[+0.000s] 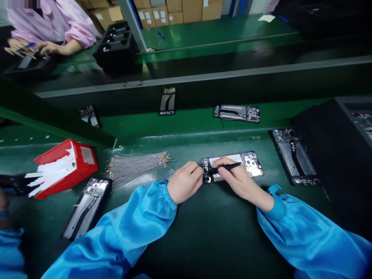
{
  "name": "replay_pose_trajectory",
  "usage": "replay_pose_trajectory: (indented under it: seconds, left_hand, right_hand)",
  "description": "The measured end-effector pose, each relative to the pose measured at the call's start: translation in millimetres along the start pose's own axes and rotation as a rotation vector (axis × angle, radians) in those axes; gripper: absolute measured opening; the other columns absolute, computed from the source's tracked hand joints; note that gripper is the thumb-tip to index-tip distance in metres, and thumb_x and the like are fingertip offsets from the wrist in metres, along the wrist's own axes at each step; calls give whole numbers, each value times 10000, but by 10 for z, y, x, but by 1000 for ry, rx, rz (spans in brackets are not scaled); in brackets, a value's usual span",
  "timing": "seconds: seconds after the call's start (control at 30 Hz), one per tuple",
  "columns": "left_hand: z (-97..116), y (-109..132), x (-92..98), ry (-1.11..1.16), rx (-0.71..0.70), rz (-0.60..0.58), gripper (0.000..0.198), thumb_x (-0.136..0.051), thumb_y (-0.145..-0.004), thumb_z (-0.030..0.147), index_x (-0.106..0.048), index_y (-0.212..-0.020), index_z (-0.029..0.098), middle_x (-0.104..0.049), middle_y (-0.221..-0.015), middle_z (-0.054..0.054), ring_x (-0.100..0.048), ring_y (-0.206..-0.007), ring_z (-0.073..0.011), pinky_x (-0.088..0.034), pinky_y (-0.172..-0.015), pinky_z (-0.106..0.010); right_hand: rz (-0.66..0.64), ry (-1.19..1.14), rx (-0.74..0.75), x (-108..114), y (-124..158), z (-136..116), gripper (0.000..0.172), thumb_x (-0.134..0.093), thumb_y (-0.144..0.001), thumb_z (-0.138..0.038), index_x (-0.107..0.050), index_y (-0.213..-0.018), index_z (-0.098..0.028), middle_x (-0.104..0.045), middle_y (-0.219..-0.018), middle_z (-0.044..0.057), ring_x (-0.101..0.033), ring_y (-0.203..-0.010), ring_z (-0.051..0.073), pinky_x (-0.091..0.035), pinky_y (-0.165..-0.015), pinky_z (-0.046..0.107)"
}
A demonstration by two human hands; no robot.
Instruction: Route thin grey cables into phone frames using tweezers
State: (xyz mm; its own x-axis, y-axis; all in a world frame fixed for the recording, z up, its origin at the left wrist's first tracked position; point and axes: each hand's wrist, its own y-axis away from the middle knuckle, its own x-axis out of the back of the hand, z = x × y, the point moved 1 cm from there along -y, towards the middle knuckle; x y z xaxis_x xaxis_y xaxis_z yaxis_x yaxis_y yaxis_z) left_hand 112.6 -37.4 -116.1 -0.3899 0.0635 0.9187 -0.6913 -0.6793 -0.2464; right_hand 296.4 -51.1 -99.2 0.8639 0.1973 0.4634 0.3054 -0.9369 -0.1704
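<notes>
An opened phone [252, 164] lies crosswise on the green bench, its circuit board and metal frame exposed. My right hand [234, 178] is closed around black tweezers [232, 166], whose tip points at the phone's left end. At that same end, my left hand [187, 182] is closed, its curled fingers against the phone's edge; what they pinch is hidden. Just left of this hand lies a bundle of thin grey cables [136, 166] with gold-coloured ends.
A red bin [87, 157] holds white strips. Other opened phones lie at left [87, 209], right [295, 157] and on the strip behind [236, 113]. A black box [322, 143] stands at right. Across the bench sits a person in pink sleeves [78, 23]; another's blue sleeve [10, 252] enters lower left.
</notes>
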Motion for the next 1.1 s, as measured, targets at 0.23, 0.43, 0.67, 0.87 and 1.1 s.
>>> replay_pose_trajectory:
  seconds: [0.23,0.43,0.67,0.87,1.1]
  left_hand:
    - [12,2,-12,12,-12,26,200,-394,-860,186,-553,-746,144,-526,-740,-38,-488,-692,-138,-441,-631,-243]
    - [24,-9,8,-21,-8,32,208,-405,-859,190,-565,-736,140,-539,-720,-39,-500,-676,-137,-446,-621,-242]
    - [42,-17,34,-37,-20,37,218,-402,-858,187,-568,-726,137,-546,-701,-39,-505,-659,-136,-447,-601,-241]
    - [46,-20,35,-49,-31,39,219,-404,-854,184,-569,-719,136,-550,-691,-40,-509,-656,-140,-450,-600,-247]
    - [35,-6,15,-50,-20,17,219,-402,-859,194,-575,-738,138,-551,-711,-43,-509,-682,-144,-453,-611,-250]
  right_hand:
    - [-53,-7,-80,-38,28,4,39,-531,-789,-192,-570,-789,-187,-598,-723,4,-552,-654,131,-430,-600,255]
    - [2,-27,-107,-45,-4,24,67,-541,-786,-193,-606,-769,-187,-633,-745,13,-580,-679,142,-447,-602,258]
    - [23,-50,-119,-41,8,18,78,-544,-786,-198,-620,-773,-180,-636,-739,11,-582,-663,134,-455,-592,251]
    - [10,-17,-109,-35,4,18,86,-544,-788,-196,-628,-789,-177,-645,-755,12,-587,-681,136,-455,-607,254]
    - [7,-4,-97,-38,-8,5,80,-551,-786,-190,-628,-794,-175,-649,-761,12,-590,-687,135,-460,-629,257]
